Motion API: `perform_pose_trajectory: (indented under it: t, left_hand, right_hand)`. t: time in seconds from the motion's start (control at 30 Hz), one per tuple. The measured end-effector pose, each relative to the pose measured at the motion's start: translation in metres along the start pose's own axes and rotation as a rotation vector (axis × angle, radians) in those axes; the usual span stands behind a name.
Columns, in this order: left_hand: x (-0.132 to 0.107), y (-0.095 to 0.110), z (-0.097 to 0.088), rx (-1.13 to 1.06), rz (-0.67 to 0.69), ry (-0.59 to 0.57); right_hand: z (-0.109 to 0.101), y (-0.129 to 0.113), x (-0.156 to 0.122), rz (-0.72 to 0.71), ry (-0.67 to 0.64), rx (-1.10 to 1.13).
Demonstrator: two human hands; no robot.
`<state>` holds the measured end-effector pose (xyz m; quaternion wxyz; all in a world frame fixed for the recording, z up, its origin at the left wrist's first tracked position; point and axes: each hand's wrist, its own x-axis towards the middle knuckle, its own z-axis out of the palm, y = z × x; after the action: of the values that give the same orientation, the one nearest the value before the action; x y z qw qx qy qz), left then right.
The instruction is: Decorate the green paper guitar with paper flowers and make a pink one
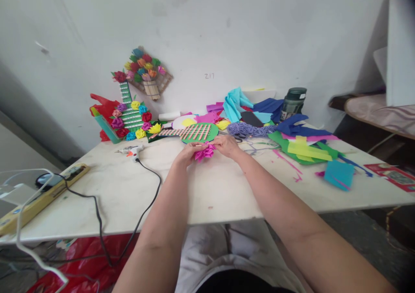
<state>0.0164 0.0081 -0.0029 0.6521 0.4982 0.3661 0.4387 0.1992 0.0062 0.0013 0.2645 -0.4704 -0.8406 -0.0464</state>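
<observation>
The pink flower [204, 154] looks like crinkled, matt paper. From it, at two o'clock, the purple yarn [251, 130] looks fuzzy and the dark bottle [292, 105] smooth and glossy. At nine, the glue gun [138, 150] has a plastic body; at eight, the red bag [97, 252] is shiny plastic film; at six, the trousers [204, 245] are matt cloth.

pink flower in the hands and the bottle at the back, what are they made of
Pink flower: probably crepe or tissue paper, matte, going by its crinkled folds. Bottle: smooth, faintly shiny, likely plastic; its tinted, see-through look leaves glass possible.
</observation>
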Motion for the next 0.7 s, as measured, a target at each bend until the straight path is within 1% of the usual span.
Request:
perform_pose_trajectory:
  t: [0.17,0.43,0.7]
  left_hand:
    - [-0.0001,0.0,-0.0013,-0.025,-0.018,0.002]
    - [0.0,-0.0008,-0.0021,-0.033,-0.024,-0.026]
    - [0.0008,-0.0002,0.001,-0.061,-0.063,0.022]
  right_hand:
    - [-0.0011,-0.0018,-0.0003,-0.002,0.01,-0.011]
    - [-0.0022,-0.0045,-0.0006,0.009,0.037,-0.021]
    - [0.0006,-0.0032,-0.0001,-0.007,0.053,-0.025]
